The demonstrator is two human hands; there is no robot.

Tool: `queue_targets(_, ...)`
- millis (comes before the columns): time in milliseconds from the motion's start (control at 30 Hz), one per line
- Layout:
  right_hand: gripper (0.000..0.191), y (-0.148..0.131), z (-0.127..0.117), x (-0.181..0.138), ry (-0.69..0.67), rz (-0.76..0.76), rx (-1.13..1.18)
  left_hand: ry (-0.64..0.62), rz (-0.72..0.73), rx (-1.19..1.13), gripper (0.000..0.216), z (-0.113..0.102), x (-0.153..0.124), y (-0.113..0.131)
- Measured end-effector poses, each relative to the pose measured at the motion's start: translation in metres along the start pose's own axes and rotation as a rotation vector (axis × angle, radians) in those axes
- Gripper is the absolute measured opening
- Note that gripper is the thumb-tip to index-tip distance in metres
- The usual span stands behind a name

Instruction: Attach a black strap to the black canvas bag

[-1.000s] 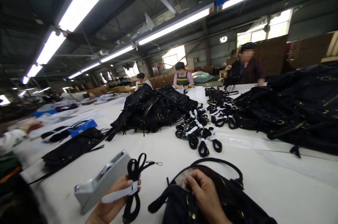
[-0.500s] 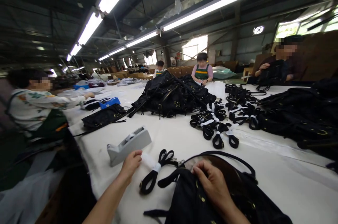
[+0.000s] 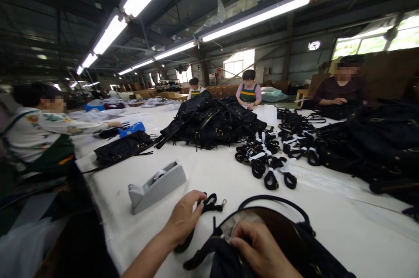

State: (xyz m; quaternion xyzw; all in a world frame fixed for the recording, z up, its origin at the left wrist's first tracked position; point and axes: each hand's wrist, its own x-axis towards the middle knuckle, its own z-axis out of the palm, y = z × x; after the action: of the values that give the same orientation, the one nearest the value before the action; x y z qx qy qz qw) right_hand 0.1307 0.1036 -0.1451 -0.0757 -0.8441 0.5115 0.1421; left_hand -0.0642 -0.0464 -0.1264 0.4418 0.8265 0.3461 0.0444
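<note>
Close in front of me lies a black bag with its mouth open, showing a pale lining and a curved handle. My right hand pinches the bag's near rim, thumb outside and fingertips inside the mouth. To the left, my left hand closes its fingers and thumb around the middle of a folded black strap with a metal clip at its end. The strap's white wrap is hidden under that hand. A grey tape dispenser stands just beyond the left hand.
Bundled black straps with white wraps lie beyond the bag. A heap of black bags fills the table's middle; another pile is at right. A flat black bag lies left. Several co-workers sit around the table.
My left hand has moved right, from beside the tape dispenser onto the folded strap, and closed on it. The right hand stays on the bag's rim. The view has shifted slightly.
</note>
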Motion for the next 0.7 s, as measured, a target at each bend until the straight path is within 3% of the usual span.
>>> queue_targets(100, 0.016, -0.004, 0.011, -0.002, -0.058, -0.013, 0.050, -0.181, 0.118, 0.099, 0.034, 0.032, 0.022, 0.010)
queue_targets(167, 0.013, -0.005, 0.016, -0.002, -0.051, -0.011, 0.072, -0.243, 0.117, 0.194, 0.027, 0.051, 0.034, 0.013)
queue_targets(300, 0.013, -0.004, 0.017, -0.004, 0.051, 0.020, 0.014, -0.185, 0.013, 0.330, 0.007, 0.069, 0.044, 0.011)
queue_targets(500, 0.014, -0.009, 0.005, 0.001, 0.333, 0.070, 0.174, -0.086, -0.082, 0.118, 0.018, 0.040, 0.034, 0.012)
queue_targets(600, 0.012, -0.013, 0.003, 0.005, 0.443, 0.153, 0.294, 0.041, -0.122, 0.037, 0.036, 0.023, 0.023, 0.030)
queue_targets(700, 0.012, -0.015, 0.004, 0.006, 0.502, 0.158, 0.348, 0.124, -0.143, -0.103, 0.046, 0.022, 0.014, 0.057)
